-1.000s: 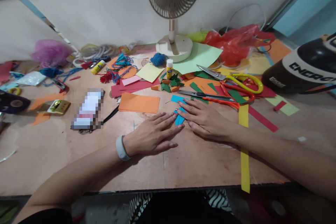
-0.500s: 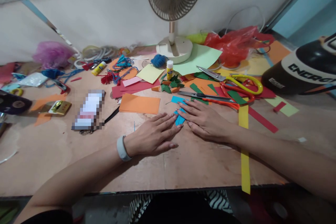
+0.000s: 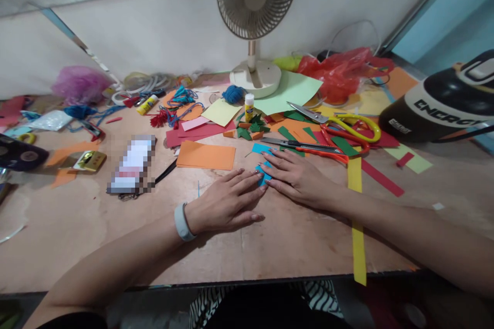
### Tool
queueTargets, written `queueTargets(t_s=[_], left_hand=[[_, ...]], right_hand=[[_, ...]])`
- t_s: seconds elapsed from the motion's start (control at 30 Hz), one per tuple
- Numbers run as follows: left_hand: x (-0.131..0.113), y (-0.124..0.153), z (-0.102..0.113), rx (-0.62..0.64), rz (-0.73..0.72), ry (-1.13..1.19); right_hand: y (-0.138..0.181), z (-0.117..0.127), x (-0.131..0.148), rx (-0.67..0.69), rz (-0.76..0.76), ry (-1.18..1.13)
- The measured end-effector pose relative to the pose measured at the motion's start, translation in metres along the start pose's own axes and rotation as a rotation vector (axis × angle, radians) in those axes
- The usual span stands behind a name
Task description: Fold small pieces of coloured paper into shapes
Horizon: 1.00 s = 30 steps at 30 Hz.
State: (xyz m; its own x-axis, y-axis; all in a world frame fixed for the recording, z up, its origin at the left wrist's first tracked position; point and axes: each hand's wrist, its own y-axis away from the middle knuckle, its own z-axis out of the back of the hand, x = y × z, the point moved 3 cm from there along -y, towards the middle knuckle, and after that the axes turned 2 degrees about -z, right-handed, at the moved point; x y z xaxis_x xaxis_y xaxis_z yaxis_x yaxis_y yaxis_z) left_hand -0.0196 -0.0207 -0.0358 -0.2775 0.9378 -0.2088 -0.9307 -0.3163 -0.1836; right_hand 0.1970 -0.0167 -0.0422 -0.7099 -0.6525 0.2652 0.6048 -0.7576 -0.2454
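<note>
A small piece of blue paper [image 3: 263, 149] lies on the table between my hands, partly hidden under the fingers. My left hand [image 3: 227, 198] rests flat with its fingers stretched out, their tips on the paper's left edge. From the other side my right hand [image 3: 297, 175] lies flat, fingers spread over the paper's right part. Just left of the paper is a stack of orange paper [image 3: 206, 155]. A box cutter [image 3: 301, 145] lies beyond my right hand, beside scissors with yellow handles [image 3: 335, 123]. A glue stick [image 3: 249, 108] stands upright behind the blue paper.
A yellow paper strip [image 3: 357, 241] passes under my right forearm and over the table's front edge. A phone [image 3: 133, 164] lies left. A fan [image 3: 254, 79] stands at the back, a large black-and-white tumbler [image 3: 432, 105] at right. Green scraps [image 3: 252, 128] surround the glue stick.
The camera view has shifted slightly. Both hands stay flat on the blue paper; my right fingers have shifted a little and cover more of its lower part.
</note>
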Motion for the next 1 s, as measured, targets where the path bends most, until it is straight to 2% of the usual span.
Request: queueTargets(t_s=[0.57,0.87,1.0], left_hand=[[-0.001,-0.001,0.001,-0.011,-0.026,0.026],[-0.002,-0.003,0.004,-0.011,-0.038,0.009],[-0.002,-0.005,0.004,0.034,-0.030,0.040]], right_hand=[[-0.003,-0.001,-0.013,-0.027,-0.253,-0.230],[-0.006,0.005,-0.012,0.029,-0.298,-0.255],[-0.007,0.006,-0.020,0.058,-0.294,-0.282]])
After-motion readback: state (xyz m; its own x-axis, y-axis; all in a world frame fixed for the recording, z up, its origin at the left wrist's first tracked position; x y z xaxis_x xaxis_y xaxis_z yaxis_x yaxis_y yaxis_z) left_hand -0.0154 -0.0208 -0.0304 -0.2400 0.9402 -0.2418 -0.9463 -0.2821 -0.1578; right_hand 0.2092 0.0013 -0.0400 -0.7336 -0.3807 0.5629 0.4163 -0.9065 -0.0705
